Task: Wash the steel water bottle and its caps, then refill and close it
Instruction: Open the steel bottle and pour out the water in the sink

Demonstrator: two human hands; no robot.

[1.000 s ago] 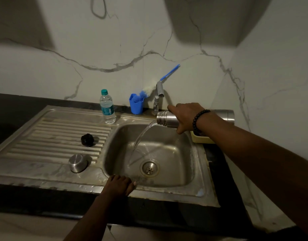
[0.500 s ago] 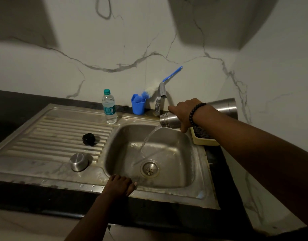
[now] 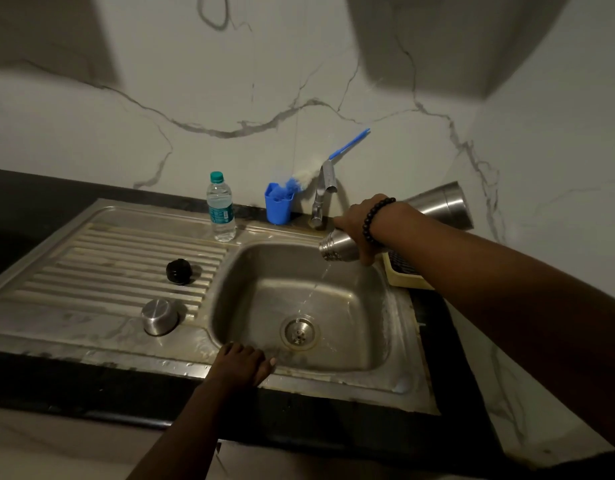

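dim kitchen, marble-look wall behind a steel sink (image 3: 396, 344). right hand (image 3: 363, 225) is wrapped around the steel water bottle (image 3: 437, 206), tipped mouth-down over the basin with a thin stream falling toward the drain. left hand (image 3: 242, 363) rests flat, fingers loosely spread, on the sink's front rim. black inner cap (image 3: 178, 270) and steel outer cap (image 3: 159, 315) lie on the drainboard. judging by this, rinsing is underway; washing the caps (their state is unclear), refilling and closing remain.

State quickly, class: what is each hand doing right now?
Left hand: holding nothing, fingers curled over the sink's front rim.
Right hand: closed around the steel bottle, tipped mouth-down and pouring.
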